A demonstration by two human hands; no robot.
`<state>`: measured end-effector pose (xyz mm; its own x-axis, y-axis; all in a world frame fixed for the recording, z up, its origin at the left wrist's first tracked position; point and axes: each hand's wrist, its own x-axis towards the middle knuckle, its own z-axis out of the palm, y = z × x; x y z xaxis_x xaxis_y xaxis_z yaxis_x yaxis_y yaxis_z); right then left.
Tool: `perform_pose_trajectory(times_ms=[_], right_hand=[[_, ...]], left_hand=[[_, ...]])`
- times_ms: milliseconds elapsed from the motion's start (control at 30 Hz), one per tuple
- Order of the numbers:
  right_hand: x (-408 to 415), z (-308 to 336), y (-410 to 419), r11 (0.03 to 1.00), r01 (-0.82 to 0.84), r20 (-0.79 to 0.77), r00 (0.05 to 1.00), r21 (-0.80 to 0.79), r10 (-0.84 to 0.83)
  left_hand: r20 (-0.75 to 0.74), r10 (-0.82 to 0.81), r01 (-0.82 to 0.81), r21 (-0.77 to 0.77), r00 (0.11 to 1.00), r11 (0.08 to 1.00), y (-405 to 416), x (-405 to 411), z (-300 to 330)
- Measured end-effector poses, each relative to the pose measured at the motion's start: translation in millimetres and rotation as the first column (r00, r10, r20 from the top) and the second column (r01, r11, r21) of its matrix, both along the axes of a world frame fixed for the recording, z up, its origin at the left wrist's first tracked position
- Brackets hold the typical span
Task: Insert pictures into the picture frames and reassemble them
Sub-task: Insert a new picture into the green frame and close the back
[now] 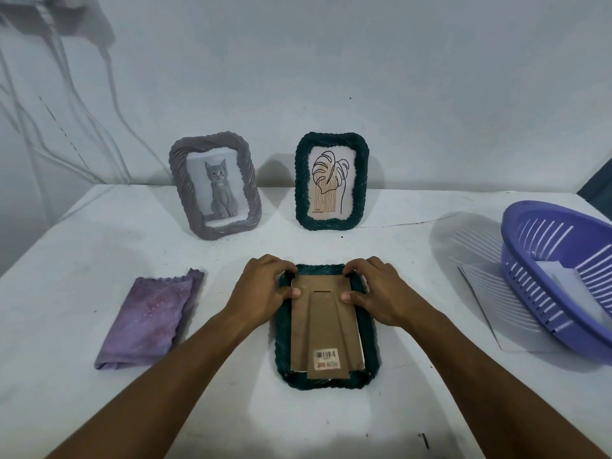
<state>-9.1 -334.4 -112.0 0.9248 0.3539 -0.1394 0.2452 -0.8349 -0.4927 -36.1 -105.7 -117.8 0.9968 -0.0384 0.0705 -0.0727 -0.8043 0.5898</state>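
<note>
Fingers (287, 270) of both my hands curl over the top edge of the dark green frame (370, 339), thumbs pressing the brown backing board (323, 323). L hand (261, 289) grips top-left corner, R hand (377, 289) top-right. Frame lies face down on white table (99, 409), center-front, between purple cloth (149, 323) & purple basket (559, 276).

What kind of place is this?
Probably a makeshift craft or work corner in a room: a white table against a bare wall, cables hanging down it, a purple plastic basket with papers, and a folded cloth beside the frames.
</note>
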Motion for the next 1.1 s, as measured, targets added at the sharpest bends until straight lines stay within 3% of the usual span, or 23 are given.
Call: perform_pose_trajectory(times_ms=[167,267,400,667,900,1100], right_hand=[[-20,6,-15,0.994,-0.028,0.071,0.997,0.109,0.020],[-42,8,-28,0.979,-0.202,0.206,0.960,0.042,0.189],[-56,4,-40,0.896,-0.432,0.219,0.868,-0.107,0.445],[-51,6,-41,0.860,-0.485,0.149,0.849,-0.163,0.507],[-57,4,-37,0.841,-0.507,0.297,0.787,-0.188,0.540],[-63,-7,-36,0.882,-0.459,0.375,0.803,-0.106,0.463]], left_hand=[[0.098,-0.195,0.201,-0.053,0.976,0.978,12,-26,4],[0.064,-0.385,0.388,-0.030,0.921,0.921,24,-43,4],[0.011,-0.518,0.518,0.011,0.855,0.855,31,-55,1],[-0.040,-0.542,0.542,0.150,0.839,0.827,30,-61,4],[0.042,-0.525,0.511,0.179,0.850,0.841,29,-66,1],[0.158,-0.490,0.456,0.209,0.858,0.865,24,-73,-4]])
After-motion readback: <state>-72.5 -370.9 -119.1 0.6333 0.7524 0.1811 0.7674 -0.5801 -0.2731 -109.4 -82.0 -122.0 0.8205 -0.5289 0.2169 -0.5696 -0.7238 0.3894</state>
